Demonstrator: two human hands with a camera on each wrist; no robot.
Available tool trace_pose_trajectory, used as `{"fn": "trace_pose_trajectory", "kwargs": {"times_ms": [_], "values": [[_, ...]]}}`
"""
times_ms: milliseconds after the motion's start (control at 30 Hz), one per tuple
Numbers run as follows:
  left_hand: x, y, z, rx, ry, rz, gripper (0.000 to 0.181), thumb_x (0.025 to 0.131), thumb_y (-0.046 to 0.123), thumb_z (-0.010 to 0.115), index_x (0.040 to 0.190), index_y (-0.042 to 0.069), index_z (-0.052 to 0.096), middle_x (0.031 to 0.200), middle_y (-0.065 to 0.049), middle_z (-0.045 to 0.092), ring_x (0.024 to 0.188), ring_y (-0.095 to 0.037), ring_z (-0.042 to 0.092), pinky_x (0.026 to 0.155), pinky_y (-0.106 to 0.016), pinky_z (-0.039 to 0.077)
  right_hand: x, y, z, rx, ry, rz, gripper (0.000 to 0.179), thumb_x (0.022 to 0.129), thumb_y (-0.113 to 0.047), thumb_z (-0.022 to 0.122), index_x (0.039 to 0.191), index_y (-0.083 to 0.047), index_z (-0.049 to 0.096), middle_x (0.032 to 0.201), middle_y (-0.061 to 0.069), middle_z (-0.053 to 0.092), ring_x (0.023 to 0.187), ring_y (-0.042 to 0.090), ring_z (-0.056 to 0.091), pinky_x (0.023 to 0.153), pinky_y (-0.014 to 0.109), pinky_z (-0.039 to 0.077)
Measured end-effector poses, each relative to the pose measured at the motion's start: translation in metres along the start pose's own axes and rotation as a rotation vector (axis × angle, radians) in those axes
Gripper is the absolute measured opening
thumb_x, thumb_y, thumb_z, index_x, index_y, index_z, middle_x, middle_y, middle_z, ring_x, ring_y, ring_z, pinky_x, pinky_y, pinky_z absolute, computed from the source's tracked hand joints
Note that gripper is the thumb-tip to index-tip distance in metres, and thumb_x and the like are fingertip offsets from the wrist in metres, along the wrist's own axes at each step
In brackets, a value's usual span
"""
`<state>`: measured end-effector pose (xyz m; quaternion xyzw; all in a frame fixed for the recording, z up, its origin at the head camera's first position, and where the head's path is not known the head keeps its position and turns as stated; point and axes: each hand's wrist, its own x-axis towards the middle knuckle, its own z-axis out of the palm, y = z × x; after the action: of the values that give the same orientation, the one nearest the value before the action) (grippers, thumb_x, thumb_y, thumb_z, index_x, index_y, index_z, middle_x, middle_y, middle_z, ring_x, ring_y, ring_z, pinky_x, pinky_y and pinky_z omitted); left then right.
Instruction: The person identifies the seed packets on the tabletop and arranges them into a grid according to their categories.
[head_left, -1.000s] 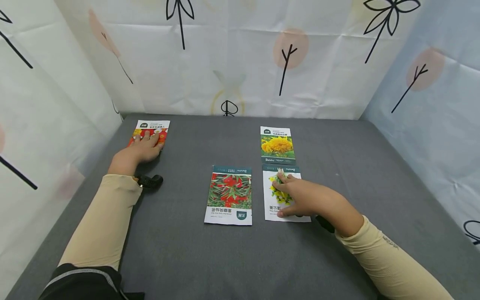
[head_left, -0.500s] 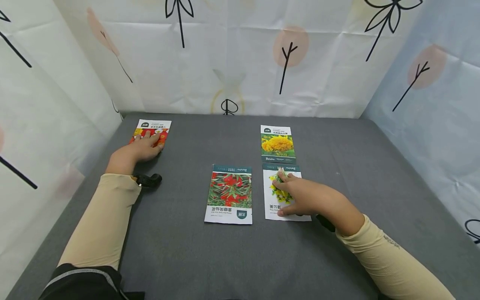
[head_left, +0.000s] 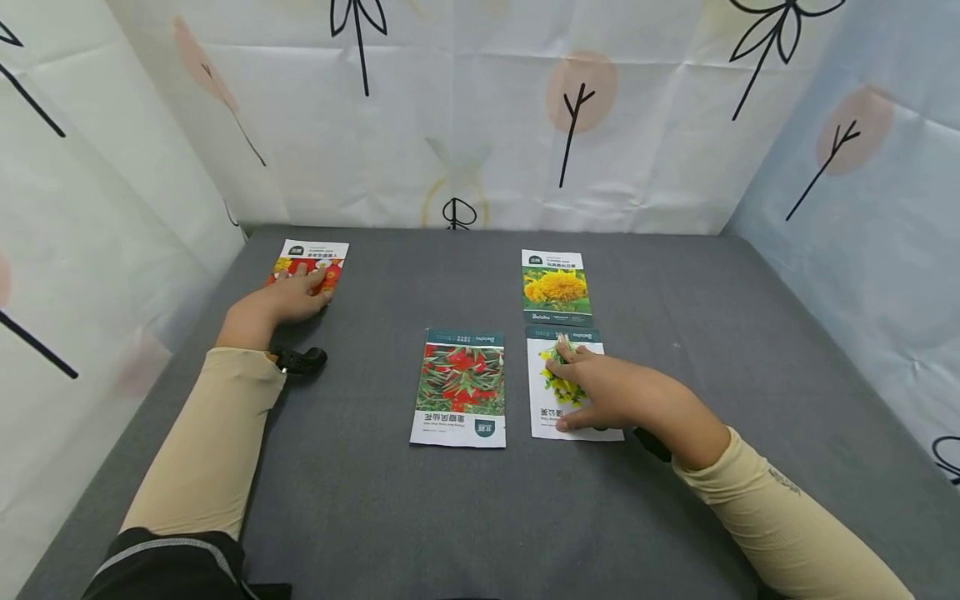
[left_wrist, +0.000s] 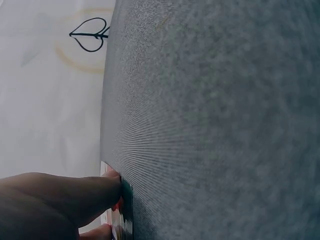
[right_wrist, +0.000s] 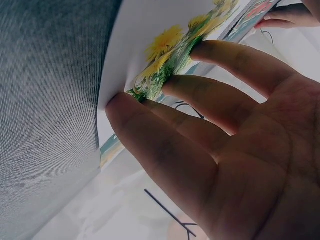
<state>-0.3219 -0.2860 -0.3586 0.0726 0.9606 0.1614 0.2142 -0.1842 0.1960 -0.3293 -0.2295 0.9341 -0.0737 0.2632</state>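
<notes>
At the far left of the head view my left hand (head_left: 276,307) lies with extended fingers on a seed packet with red flowers (head_left: 333,275), covering its lower part. In the left wrist view the thumb (left_wrist: 95,197) is at that packet's edge. My right hand (head_left: 611,387) rests spread on a white seed packet with yellow dandelions (head_left: 542,392); its fingertips touch the printed face in the right wrist view. Directly behind that one lies a packet with a yellow sunflower-like bloom (head_left: 557,287). Left of my right hand lies a packet with red star-like flowers (head_left: 459,387), untouched.
All the packets lie flat on a grey cloth-covered table (head_left: 450,517). White fabric walls (head_left: 480,117) with plant drawings stand behind the table and at both sides.
My left hand and the red flower packet beneath it have slid slightly to the right. The right hand and the other packets stay where they were.
</notes>
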Motion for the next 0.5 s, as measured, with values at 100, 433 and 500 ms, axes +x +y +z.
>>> {"fn": "trace_pose_trajectory", "kwargs": {"times_ms": [100, 433, 500], "values": [[0.0007, 0.0001, 0.0, 0.012, 0.0, -0.003, 0.074, 0.112, 0.037, 0.042, 0.168, 0.0, 0.013, 0.168, -0.043, -0.005, 0.153, -0.069, -0.008, 0.123, -0.081, -0.001, 0.0001, 0.0, 0.0001, 0.0, 0.001, 0.005, 0.092, 0.092, -0.044, 0.083, 0.165, -0.011, 0.039, 0.176, 0.022, 0.019, 0.16, 0.049, 0.027, 0.121, 0.062, 0.04], [-0.0011, 0.001, -0.0012, -0.004, -0.008, -0.001, 0.073, 0.113, 0.038, 0.041, 0.169, 0.002, 0.012, 0.169, -0.041, -0.007, 0.153, -0.069, -0.009, 0.12, -0.085, 0.003, -0.0003, -0.0013, -0.0006, -0.002, -0.002, -0.005, 0.092, 0.092, -0.047, 0.083, 0.165, -0.011, 0.04, 0.175, 0.023, 0.02, 0.16, 0.049, 0.026, 0.121, 0.062, 0.04], [-0.0004, 0.0002, -0.0015, -0.001, -0.009, -0.001, 0.073, 0.113, 0.038, 0.041, 0.169, 0.002, 0.012, 0.169, -0.041, -0.007, 0.153, -0.069, -0.009, 0.119, -0.085, 0.004, -0.0008, -0.0017, -0.0007, -0.003, 0.0, -0.011, 0.092, 0.091, -0.047, 0.083, 0.165, -0.011, 0.04, 0.175, 0.023, 0.02, 0.16, 0.049, 0.026, 0.121, 0.062, 0.04]]}}
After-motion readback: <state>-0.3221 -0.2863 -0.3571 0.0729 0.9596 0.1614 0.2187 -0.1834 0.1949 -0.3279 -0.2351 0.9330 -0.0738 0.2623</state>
